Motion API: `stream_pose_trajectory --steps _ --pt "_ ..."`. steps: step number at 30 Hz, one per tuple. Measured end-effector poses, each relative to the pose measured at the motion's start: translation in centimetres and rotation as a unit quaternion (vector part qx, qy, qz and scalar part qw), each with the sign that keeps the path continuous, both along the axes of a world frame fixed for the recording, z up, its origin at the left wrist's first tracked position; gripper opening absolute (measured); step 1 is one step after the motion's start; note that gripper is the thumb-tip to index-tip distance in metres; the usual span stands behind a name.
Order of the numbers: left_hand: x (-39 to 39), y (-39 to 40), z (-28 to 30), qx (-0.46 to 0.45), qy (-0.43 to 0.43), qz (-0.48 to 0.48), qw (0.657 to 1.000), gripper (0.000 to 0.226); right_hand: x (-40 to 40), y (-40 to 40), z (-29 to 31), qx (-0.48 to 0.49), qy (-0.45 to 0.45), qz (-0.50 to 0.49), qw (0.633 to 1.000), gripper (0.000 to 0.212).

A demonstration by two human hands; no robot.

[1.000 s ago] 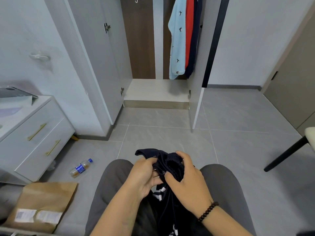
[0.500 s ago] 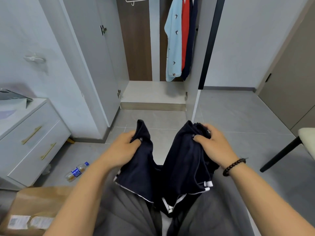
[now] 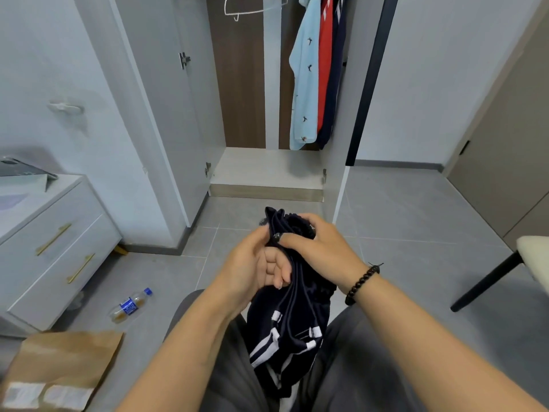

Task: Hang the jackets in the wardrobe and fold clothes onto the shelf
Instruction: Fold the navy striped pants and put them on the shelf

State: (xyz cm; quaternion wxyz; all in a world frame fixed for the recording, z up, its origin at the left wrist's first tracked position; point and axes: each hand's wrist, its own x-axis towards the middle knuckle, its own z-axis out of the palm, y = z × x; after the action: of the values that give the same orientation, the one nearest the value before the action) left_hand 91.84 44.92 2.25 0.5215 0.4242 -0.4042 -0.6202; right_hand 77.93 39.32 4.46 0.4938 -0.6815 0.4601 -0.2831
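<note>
A dark navy garment (image 3: 292, 328) with white stripes hangs bunched over my lap. My left hand (image 3: 255, 263) and my right hand (image 3: 319, 248) meet at its top edge and both grip the gathered fabric. The open wardrobe (image 3: 267, 171) stands ahead with a bare low shelf at its bottom. Inside it hang a light blue shirt (image 3: 304, 84), a red garment (image 3: 325, 63) and a dark navy one (image 3: 335, 84). An unused white hanger (image 3: 252, 7) hangs at the top left of the rail.
A white drawer unit (image 3: 50, 251) stands at the left. A plastic bottle (image 3: 130, 306) lies on the grey tiled floor, and a brown paper package (image 3: 59, 370) sits at the lower left. A black chair leg (image 3: 487, 283) reaches in from the right.
My hands held the garment spread apart half a second ago; now they have come together, folding its top edges onto each other.
</note>
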Motion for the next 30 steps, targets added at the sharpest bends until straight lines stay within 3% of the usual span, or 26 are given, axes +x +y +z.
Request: stream_pose_trajectory --steps 2,5,12,14,16,19,21,23,25,27,30 --pt "0.8 0.2 0.1 -0.006 0.052 -0.034 0.998 0.062 0.3 0.2 0.2 0.001 -0.002 0.015 1.000 0.036" --pt "2.1 0.2 0.6 -0.011 0.053 -0.068 0.996 0.075 0.8 0.4 0.9 0.011 0.008 0.033 0.999 0.046" --pt "6.9 0.6 4.6 -0.010 -0.077 -0.109 0.991 0.078 4.1 0.2 4.2 -0.032 0.006 0.015 0.999 0.044" --pt "7.7 1.0 5.9 -0.035 -0.116 -0.058 0.991 0.075 5.5 0.0 5.7 -0.037 -0.027 0.005 0.999 0.041" --pt "8.1 1.3 6.8 -0.082 -0.118 0.054 0.988 0.075 6.9 -0.5 7.4 -0.022 -0.082 -0.017 0.996 0.036" --pt "8.6 2.4 7.4 -0.183 -0.087 0.234 0.951 0.058 9.1 -1.5 10.1 0.016 -0.177 -0.051 0.983 0.023" --pt "9.1 3.4 7.5 -0.230 -0.126 0.281 0.923 0.074 10.7 -2.0 12.1 0.054 -0.229 -0.066 0.970 0.018" --pt "9.1 4.2 7.9 -0.243 -0.246 0.301 0.889 0.090 12.5 -2.1 14.1 0.082 -0.263 -0.072 0.959 0.027" --pt "9.1 4.6 7.9 -0.218 -0.346 0.334 0.850 0.121 14.3 -1.6 16.0 0.094 -0.287 -0.059 0.952 0.031" --pt "9.0 5.0 7.7 -0.189 -0.368 0.379 0.828 0.139 15.8 -0.9 17.9 0.104 -0.318 -0.034 0.942 0.029" --pt "9.5 5.3 8.1 -0.175 -0.332 0.430 0.821 0.127 16.3 0.1 21.1 0.097 -0.363 -0.006 0.927 0.023"
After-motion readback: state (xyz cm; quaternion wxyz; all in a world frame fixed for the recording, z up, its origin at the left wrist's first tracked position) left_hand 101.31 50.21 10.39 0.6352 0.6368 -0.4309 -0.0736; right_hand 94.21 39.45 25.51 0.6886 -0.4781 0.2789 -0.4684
